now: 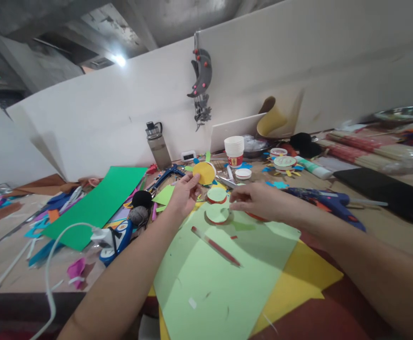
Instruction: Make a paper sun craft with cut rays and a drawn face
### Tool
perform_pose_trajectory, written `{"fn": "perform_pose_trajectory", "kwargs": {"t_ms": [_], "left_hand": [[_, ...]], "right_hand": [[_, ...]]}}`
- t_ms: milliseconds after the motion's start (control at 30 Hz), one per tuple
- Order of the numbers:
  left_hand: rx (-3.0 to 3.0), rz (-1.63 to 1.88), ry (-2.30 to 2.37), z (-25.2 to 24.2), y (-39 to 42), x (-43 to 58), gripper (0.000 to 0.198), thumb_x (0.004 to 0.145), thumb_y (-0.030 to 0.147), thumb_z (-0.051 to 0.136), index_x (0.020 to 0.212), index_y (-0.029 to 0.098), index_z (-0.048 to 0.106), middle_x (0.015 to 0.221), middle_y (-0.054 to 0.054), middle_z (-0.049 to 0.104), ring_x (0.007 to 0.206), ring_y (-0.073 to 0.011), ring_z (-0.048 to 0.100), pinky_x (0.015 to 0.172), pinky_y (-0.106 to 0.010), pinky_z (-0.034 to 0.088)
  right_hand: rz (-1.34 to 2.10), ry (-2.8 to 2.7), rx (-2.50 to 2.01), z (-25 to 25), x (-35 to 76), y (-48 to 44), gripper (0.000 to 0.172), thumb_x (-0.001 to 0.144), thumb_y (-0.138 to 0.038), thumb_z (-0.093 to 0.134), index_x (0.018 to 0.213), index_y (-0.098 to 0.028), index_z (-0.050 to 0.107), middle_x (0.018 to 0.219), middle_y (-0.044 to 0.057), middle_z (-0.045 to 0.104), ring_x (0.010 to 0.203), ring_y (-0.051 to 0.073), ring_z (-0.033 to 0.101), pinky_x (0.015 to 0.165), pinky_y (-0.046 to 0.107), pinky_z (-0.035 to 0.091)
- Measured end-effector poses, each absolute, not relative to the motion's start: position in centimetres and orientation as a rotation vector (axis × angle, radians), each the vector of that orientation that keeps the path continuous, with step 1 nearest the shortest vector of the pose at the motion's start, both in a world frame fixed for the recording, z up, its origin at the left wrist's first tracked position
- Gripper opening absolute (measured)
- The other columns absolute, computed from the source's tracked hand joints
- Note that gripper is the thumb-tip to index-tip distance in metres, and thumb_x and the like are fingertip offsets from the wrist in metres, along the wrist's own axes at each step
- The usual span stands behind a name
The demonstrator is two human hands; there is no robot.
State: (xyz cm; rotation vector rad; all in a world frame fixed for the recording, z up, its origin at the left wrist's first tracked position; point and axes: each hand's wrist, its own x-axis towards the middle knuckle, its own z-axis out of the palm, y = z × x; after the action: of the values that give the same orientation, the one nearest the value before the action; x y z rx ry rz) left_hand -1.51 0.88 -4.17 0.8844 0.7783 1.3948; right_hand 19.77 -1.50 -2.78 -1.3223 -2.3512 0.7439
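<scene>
Pen [218, 247] on sheet [242, 293], discs [217, 213] behind it; bottle [159, 150] farther back left, glue gun [338, 207] right.

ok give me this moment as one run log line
left hand: pinches yellow disc by edge | right hand: beside pale green discs, grip unclear | red pen: lies on light green sheet

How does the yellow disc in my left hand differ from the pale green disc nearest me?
Color: the yellow disc stands out, while the pale green disc nearly matches the light green sheet beneath it. Pose: the yellow disc is held up, tilted, in your left hand; the pale green disc rests on the sheet. Both look round.
</scene>
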Motion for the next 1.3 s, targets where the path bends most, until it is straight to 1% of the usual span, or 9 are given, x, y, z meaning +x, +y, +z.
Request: {"fn": "perform_pose_trajectory", "kwargs": {"t_ms": [200, 333, 433, 600, 767, 967, 1133, 1233, 1300], "left_hand": [[0.816, 1.363, 0.828, -3.7, 0.0, -0.5, 0.028, 0.062, 0.024, 0.079, 0.071, 0.013, 0.055, 0.055, 0.004, 0.052, 0.047, -0.0039, 0.047, 0.039, -0.015, 0.03], [0.789, 1.317, 0.899, -3.7, -0.1, -0.2, 0.025, 0.065, 0.022, 0.077, 0.071, 0.013, 0.055, 0.053, 0.004, 0.05, 0.044, -0.003, 0.045, 0.037, -0.013, 0.029], [0.818, 1.244, 0.918, -3.8, -0.3, 0.0, 0.025, 0.067, 0.023, 0.077, 0.073, 0.012, 0.055, 0.053, 0.004, 0.05, 0.043, -0.0023, 0.043, 0.035, -0.011, 0.028], [0.882, 1.145, 0.906, -3.9, -0.7, 0.4, 0.029, 0.068, 0.03, 0.077, 0.074, 0.012, 0.056, 0.053, 0.004, 0.049, 0.042, -0.0023, 0.043, 0.034, -0.011, 0.027], [0.971, 1.241, 0.979, -4.4, -0.3, 0.1, 0.046, 0.071, 0.057, 0.065, 0.08, 0.013, 0.056, 0.07, -0.003, 0.059, 0.05, -0.0068, 0.05, 0.039, -0.016, 0.035], [1.167, 1.546, 1.014, -4.6, 0.4, -1.0, 0.046, 0.064, 0.053, 0.073, 0.091, 0.017, 0.061, 0.087, -0.002, 0.061, 0.068, -0.0079, 0.056, 0.053, -0.016, 0.041], [0.884, 1.189, 0.964, -3.9, -0.2, -0.3, 0.054, 0.075, 0.066, 0.053, 0.077, 0.012, 0.061, 0.068, -0.007, 0.063, 0.058, -0.0134, 0.06, 0.055, -0.024, 0.046], [0.809, 0.971, 0.845, -3.7, -1.0, 0.6, 0.051, 0.078, 0.06, 0.054, 0.082, 0.01, 0.064, 0.077, -0.012, 0.068, 0.068, -0.0177, 0.066, 0.058, -0.026, 0.049], [0.809, 0.992, 0.769, -3.8, -1.3, 0.9, 0.039, 0.079, 0.049, 0.061, 0.09, 0.012, 0.065, 0.082, -0.01, 0.069, 0.07, -0.016, 0.066, 0.058, -0.025, 0.05]], "right_hand": [[0.665, -1.934, -1.176, -4.0, 19.1, -0.6, 0.031, 0.084, -0.041, 0.052, 0.103, -0.018, 0.059, 0.083, 0.003, 0.062, 0.072, 0.015, 0.055, 0.064, 0.027, 0.044], [0.426, -1.874, -1.065, -4.4, 19.0, -0.6, 0.047, 0.081, -0.03, 0.058, 0.126, -0.022, 0.047, 0.103, 0.007, 0.056, 0.078, 0.017, 0.056, 0.07, 0.032, 0.049], [0.171, -1.921, -0.983, -4.8, 18.7, -0.5, 0.053, 0.081, -0.02, 0.056, 0.133, -0.026, 0.045, 0.116, 0.011, 0.047, 0.092, 0.021, 0.054, 0.077, 0.035, 0.049], [-0.065, -1.974, -0.908, -5.2, 18.6, 0.2, 0.035, 0.081, -0.014, 0.055, 0.114, -0.024, 0.062, 0.111, 0.01, 0.049, 0.103, 0.025, 0.048, 0.088, 0.041, 0.045], [0.056, -1.912, -0.926, -4.9, 18.9, 0.4, 0.026, 0.083, -0.017, 0.054, 0.105, -0.024, 0.066, 0.104, 0.009, 0.052, 0.1, 0.024, 0.05, 0.085, 0.04, 0.046], [0.223, -1.85, -0.918, -4.7, 19.1, 0.3, 0.028, 0.084, -0.017, 0.052, 0.108, -0.025, 0.065, 0.102, 0.007, 0.053, 0.093, 0.019, 0.054, 0.077, 0.033, 0.048], [0.167, -1.829, -0.911, -4.8, 19.2, 0.4, 0.031, 0.083, -0.014, 0.051, 0.106, -0.026, 0.067, 0.104, 0.007, 0.053, 0.096, 0.019, 0.055, 0.079, 0.034, 0.049], [0.088, -1.87, -0.836, -5.1, 19.1, 0.4, 0.031, 0.081, -0.012, 0.051, 0.104, -0.025, 0.067, 0.103, 0.007, 0.055, 0.096, 0.019, 0.055, 0.082, 0.037, 0.049], [0.04, -1.906, -0.804, -5.2, 18.8, 0.3, 0.031, 0.081, -0.011, 0.051, 0.103, -0.025, 0.068, 0.101, 0.007, 0.057, 0.094, 0.019, 0.055, 0.082, 0.036, 0.048]]}}
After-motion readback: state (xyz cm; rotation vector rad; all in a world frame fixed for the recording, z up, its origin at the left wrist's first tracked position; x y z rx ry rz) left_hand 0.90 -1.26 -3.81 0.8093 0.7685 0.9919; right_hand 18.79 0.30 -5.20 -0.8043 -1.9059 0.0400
